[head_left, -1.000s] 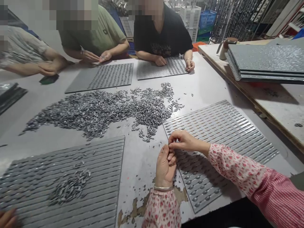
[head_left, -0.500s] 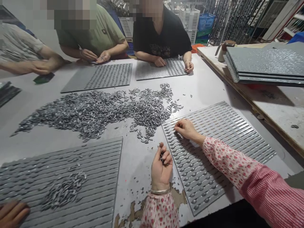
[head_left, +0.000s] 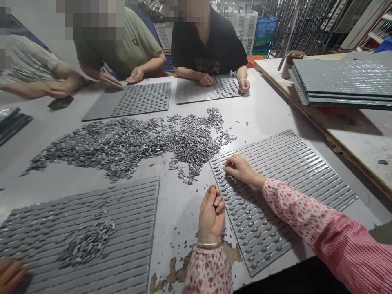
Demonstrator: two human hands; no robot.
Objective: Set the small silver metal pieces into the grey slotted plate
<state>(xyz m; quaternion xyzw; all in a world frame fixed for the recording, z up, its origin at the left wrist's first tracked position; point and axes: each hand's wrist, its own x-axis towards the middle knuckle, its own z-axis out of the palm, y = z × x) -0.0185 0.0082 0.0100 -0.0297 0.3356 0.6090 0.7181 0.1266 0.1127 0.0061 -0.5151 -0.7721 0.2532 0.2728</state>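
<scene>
My right hand [head_left: 241,168] is over the far left part of a grey ridged sheet [head_left: 295,163], thumb and forefinger pinched together near its edge. Whatever is between those fingertips is too small to make out. Rows of small dark, spindle-shaped pieces [head_left: 251,258] lie in the grooves along the sheet's left side. My left hand [head_left: 211,218] is palm up beside that edge, fingers curled closed; the small grey pieces in it are now hidden by the fingers.
A large heap of grey spindle-shaped pieces [head_left: 122,143] spreads over the white table [head_left: 263,106]. At left, another ridged sheet [head_left: 128,245] bears a smaller pile, with a co-worker's hand [head_left: 11,275] beside it. People sit across the table; stacked sheets [head_left: 343,81] stand at right.
My left hand has moved slightly right and its fingers have closed further, covering the pieces. My right hand has barely shifted. Across the table, one person's hand has moved down to a sheet.
</scene>
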